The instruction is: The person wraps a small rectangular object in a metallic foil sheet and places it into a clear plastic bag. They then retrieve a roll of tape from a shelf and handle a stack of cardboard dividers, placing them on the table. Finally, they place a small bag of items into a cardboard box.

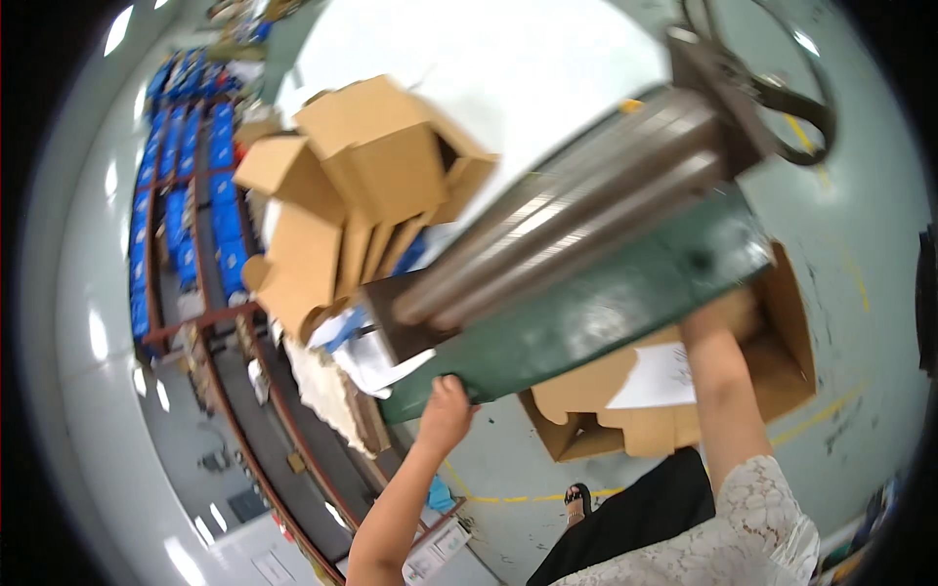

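A long green metal panel slants across the middle, with brown metal bars running along its far side. My left hand is closed at the panel's near-left edge, thumb up against it, and its fingertips are hidden. My right hand reaches under the panel's right end, over the open cardboard box. Its fingers are blurred and partly hidden, so what they hold, if anything, does not show. A white printed sheet lies on a box flap, nearest to my right forearm.
Folded cardboard boxes are piled on a white surface beyond the bars. Loose white paper lies by the panel's left end. At left stand racks with blue bins. A dark curved metal part juts out at upper right. Yellow lines mark the floor.
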`<state>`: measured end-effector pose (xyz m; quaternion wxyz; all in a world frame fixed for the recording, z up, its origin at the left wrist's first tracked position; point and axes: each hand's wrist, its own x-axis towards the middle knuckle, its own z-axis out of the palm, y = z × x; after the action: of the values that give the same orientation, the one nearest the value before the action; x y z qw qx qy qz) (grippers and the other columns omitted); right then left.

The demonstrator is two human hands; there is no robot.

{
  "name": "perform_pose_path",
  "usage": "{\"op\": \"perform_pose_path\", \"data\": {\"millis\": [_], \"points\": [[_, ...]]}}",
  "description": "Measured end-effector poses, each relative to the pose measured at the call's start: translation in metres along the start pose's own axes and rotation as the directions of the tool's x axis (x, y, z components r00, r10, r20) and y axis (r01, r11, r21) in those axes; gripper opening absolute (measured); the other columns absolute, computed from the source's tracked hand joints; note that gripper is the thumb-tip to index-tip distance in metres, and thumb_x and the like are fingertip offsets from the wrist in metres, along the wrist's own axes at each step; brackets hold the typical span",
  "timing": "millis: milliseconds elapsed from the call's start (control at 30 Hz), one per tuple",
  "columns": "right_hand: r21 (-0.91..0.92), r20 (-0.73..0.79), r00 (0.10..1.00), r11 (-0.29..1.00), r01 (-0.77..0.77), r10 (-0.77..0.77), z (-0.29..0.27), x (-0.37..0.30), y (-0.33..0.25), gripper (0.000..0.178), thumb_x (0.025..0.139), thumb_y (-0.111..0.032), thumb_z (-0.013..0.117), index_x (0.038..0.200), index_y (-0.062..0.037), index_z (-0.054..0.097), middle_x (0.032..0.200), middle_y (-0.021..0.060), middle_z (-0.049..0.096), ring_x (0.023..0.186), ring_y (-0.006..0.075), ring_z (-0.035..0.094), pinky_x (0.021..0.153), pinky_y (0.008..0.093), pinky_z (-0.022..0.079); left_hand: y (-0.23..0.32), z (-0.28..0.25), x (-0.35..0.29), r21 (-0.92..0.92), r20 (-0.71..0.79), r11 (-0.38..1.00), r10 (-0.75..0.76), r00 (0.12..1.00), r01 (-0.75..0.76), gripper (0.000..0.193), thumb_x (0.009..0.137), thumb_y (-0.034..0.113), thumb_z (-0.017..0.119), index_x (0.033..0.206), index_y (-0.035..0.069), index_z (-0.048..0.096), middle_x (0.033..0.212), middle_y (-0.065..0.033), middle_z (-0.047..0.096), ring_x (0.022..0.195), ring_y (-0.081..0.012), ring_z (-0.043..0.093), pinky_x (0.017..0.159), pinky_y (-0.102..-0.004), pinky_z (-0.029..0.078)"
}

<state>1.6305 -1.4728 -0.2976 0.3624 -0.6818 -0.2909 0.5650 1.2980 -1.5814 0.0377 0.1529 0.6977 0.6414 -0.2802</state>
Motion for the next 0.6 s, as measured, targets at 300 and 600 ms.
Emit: {"op": "perform_pose_path", "data": {"millis": [300,600], "points": [[-0.102,0.083,0.988,0.985,0.141,-0.132,-0.052,-0.026,0.025,0.032,0.084,-0.004,0.052,0.116,0.0008,0.053,0.115,0.0221,0.056,0.107,0.0321,0.054,0.090,0.0383,0.043,-0.008,0.008,-0.005,-0.069,-0.032,0.998,-0.012,0.999,0.009,0.044,0.071,0.009,0.071,0.096,-0.005,0.037,0.093,-0.0247,0.046,0.077,-0.0368,0.059,0.063,-0.0384,0.052],[-0.534,0.169,0.884,0.713,0.454,-0.436,-0.092,-0.166,-0.033,0.026,0.086,0.002,0.047,0.111,0.0032,0.053,0.107,0.0245,0.056,0.100,0.0398,0.053,0.086,0.0396,0.044,-0.014,0.038,-0.009,-0.034,-0.105,0.998,-0.056,0.993,0.052,0.043,0.066,0.004,0.069,0.096,-0.006,0.039,0.092,-0.0245,0.047,0.074,-0.0355,0.060,0.059,-0.0383,0.054]]}}
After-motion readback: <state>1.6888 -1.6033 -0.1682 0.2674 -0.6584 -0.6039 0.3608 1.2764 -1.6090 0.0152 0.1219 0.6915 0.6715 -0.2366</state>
